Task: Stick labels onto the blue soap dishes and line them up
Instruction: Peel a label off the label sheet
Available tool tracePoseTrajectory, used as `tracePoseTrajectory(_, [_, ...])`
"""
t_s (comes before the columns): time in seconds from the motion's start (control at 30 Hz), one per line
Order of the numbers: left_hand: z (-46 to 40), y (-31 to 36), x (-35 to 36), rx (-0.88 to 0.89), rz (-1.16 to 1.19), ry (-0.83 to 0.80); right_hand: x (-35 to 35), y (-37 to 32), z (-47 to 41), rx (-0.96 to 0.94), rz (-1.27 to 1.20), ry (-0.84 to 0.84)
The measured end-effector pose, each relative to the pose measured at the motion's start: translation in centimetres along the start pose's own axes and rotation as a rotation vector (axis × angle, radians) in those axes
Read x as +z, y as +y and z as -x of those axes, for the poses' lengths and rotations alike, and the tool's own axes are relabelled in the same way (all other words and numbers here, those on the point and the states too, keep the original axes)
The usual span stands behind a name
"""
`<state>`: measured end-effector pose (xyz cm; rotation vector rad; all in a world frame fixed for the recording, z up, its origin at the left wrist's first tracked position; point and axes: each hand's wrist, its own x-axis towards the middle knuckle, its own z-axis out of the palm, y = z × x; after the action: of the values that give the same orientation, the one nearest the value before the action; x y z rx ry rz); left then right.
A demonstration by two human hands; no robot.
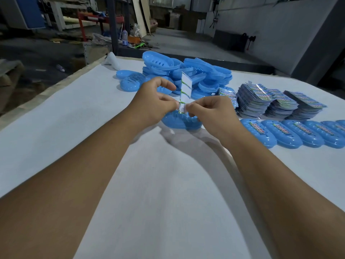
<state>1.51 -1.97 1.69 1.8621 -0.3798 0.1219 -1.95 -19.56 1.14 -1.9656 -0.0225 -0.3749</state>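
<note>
I have both hands up over the middle of the white bench (56,128). My left hand (153,105) and right hand (211,111) meet at the bottom end of a label strip (185,86), each grip pinching it between thumb and fingertips. The strip stands nearly upright, its white backing toward me, green print showing along its left edge. The lowest label looks partly peeled where my right fingertips (190,106) hold it, though I cannot tell how far.

Directly beneath my hands lies one blue soap dish (179,122), resting on the bench, mostly hidden by my fingers. I cannot see whether it carries a label.

Beyond it, at the far side, sits a loose pile of unlabelled dishes (186,71), with two more dishes (128,81) lying apart to the left of it. To the right of the pile are stacks of label sheets (270,100), fanned and leaning. Nearer than those stacks, along the right edge, a row of labelled dishes (291,133) lies side by side, touching, each with a colourful label along its top.
</note>
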Motion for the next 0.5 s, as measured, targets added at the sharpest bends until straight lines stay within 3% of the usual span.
tracePoseTrajectory(0.27, [-0.7, -0.2, -0.6, -0.163, -0.115, 0.183, -1.1, 0.3, -0.5, 0.127, -0.049, 0.046])
tracePoseTrajectory(0.5, [-1.2, -1.3, -1.4, -0.196, -0.193, 0.224, -1.6, 0.3, -0.6, 0.237, -0.135, 0.075])
